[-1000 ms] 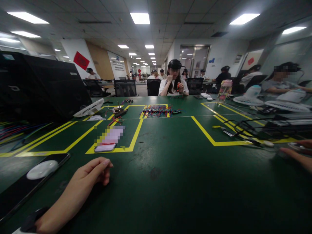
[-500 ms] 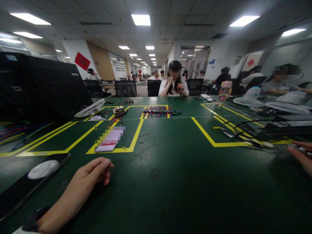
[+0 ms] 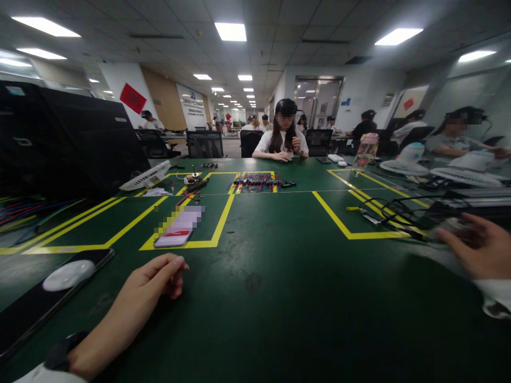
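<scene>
My left hand (image 3: 162, 276) rests on the green table with its fingers curled and the thumb against the forefinger; nothing shows in it. A phone (image 3: 174, 238), partly pixelated, lies just beyond its fingertips. At the far right, my right hand (image 3: 485, 247) grips a small greyish, roundish object (image 3: 455, 227), too blurred to name, held just above the table between thumb and fingers. Black cables (image 3: 393, 210) lie right behind that object. Left of my left wrist is a larger dark phone (image 3: 30, 314) with a white oval object (image 3: 68, 275) on top.
Yellow tape (image 3: 223, 218) marks boxes on the table. A heap of small wired parts (image 3: 261, 182) lies toward the back, with a small motor-like part (image 3: 194, 180) to its left. A black computer case (image 3: 67, 143) stands left. A bottle (image 3: 365, 151) stands back right. A person sits opposite.
My right hand has come further into view, moving left with the greyish object in its fingers. My left hand has barely moved. The person opposite has lowered one hand to the table.
</scene>
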Demonstrator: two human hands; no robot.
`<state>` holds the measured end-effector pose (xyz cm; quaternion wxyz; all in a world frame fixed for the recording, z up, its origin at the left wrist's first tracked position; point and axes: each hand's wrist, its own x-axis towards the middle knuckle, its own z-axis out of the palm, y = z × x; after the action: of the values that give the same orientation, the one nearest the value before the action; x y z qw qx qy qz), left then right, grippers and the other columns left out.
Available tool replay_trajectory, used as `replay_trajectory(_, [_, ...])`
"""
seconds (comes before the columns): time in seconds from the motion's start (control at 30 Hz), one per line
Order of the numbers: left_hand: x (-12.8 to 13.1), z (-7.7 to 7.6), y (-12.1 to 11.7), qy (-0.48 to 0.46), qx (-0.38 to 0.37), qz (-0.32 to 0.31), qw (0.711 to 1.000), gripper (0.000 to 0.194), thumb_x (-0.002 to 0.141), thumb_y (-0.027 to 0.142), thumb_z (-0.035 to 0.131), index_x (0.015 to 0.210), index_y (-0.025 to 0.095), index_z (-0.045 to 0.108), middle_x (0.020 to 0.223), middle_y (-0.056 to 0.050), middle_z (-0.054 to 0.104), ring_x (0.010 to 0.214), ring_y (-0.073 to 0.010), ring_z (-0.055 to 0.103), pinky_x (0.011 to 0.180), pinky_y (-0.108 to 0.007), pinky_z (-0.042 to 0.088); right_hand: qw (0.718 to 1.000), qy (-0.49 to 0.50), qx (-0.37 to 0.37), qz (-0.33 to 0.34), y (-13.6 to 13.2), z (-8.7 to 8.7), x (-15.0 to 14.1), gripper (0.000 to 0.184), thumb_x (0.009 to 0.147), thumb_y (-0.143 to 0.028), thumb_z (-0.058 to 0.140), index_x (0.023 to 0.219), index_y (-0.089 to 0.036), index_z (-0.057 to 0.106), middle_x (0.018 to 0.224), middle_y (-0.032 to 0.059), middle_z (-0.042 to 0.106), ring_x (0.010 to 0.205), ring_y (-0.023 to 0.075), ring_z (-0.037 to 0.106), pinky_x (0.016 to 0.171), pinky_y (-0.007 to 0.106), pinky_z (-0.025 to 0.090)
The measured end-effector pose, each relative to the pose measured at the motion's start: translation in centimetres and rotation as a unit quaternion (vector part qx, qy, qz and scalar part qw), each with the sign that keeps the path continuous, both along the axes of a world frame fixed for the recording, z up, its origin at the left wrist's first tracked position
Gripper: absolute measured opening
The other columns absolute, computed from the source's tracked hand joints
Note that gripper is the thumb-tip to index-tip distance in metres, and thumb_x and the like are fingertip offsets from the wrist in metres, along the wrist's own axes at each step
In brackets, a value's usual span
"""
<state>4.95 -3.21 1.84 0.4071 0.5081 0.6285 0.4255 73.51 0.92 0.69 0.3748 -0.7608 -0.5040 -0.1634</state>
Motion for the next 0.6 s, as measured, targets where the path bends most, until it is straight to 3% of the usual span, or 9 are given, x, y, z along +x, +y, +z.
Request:
replay_trajectory(0.07, [0.3, 0.3, -0.1, 0.002, -0.002, -0.001, 1.000, 0.041, 0.082, 0.061, 0.062, 0.082, 0.020, 0.066, 0.061, 0.002, 0.061, 0.058, -0.0166, 0.060, 0.055, -0.028, 0.048, 0.994, 0.093, 0.009, 0.056, 0.2, 1.1, -5.5, 0.077, 0.080, -0.049, 0.075, 0.140, -0.008, 0.051, 0.102, 0.0200, 0.065, 0.080, 0.0200, 0.065, 0.065, 0.031, 0.050])
replay_trajectory(0.13, [0.5, 0.5, -0.2, 0.004, -0.002, -0.001, 1.000, 0.040, 0.082, 0.060, 0.062, 0.082, 0.020, 0.065, 0.061, 0.003, 0.061, 0.058, -0.0164, 0.059, 0.056, -0.028, 0.048, 0.974, 0.153, 0.031, 0.162, 0.2, 1.3, -11.3, 0.069, 0.080, -0.043, 0.077, 0.137, -0.013, 0.052, 0.109, 0.0174, 0.064, 0.089, 0.0190, 0.066, 0.075, 0.027, 0.054])
replay_trajectory(0.27, [0.2, 0.3, -0.3, 0.010, 0.002, 0.002, 1.000, 0.042, 0.081, 0.062, 0.062, 0.082, 0.020, 0.066, 0.061, 0.003, 0.061, 0.058, -0.0172, 0.059, 0.056, -0.029, 0.048, 0.890, 0.207, 0.013, 0.405, -0.8, 0.0, -21.8, 0.051, 0.083, -0.044, 0.073, 0.123, -0.018, 0.056, 0.117, 0.0119, 0.062, 0.099, 0.0181, 0.066, 0.089, 0.027, 0.057])
replay_trajectory(0.33, [-0.2, -0.2, -0.1, 0.008, 0.001, -0.002, 1.000, 0.043, 0.079, 0.064, 0.062, 0.083, 0.021, 0.066, 0.061, 0.004, 0.061, 0.058, -0.0172, 0.059, 0.056, -0.028, 0.048, 0.850, 0.198, -0.007, 0.489, -1.5, -0.4, -26.2, 0.046, 0.086, -0.041, 0.071, 0.123, -0.019, 0.056, 0.118, 0.0102, 0.061, 0.102, 0.0169, 0.065, 0.089, 0.027, 0.058])
replay_trajectory(0.47, [-0.9, -0.9, 0.2, -0.016, 0.004, -0.004, 1.000, 0.038, 0.082, 0.061, 0.062, 0.085, 0.023, 0.065, 0.064, 0.005, 0.061, 0.059, -0.0160, 0.059, 0.056, -0.027, 0.048, 0.810, 0.131, -0.026, 0.570, -2.3, -0.4, -31.8, 0.038, 0.087, -0.028, 0.070, 0.122, -0.021, 0.057, 0.113, 0.0055, 0.062, 0.098, 0.0131, 0.063, 0.086, 0.026, 0.057])
replay_trajectory(0.6, [-1.1, -0.9, 0.0, -0.017, -0.007, -0.012, 1.000, 0.039, 0.083, 0.062, 0.061, 0.086, 0.023, 0.065, 0.064, 0.004, 0.062, 0.061, -0.0162, 0.059, 0.058, -0.027, 0.049, 0.805, 0.120, -0.049, 0.579, -2.1, -0.6, -33.3, 0.039, 0.082, -0.024, 0.073, 0.118, -0.021, 0.058, 0.111, 0.0043, 0.061, 0.097, 0.0137, 0.061, 0.085, 0.028, 0.055])
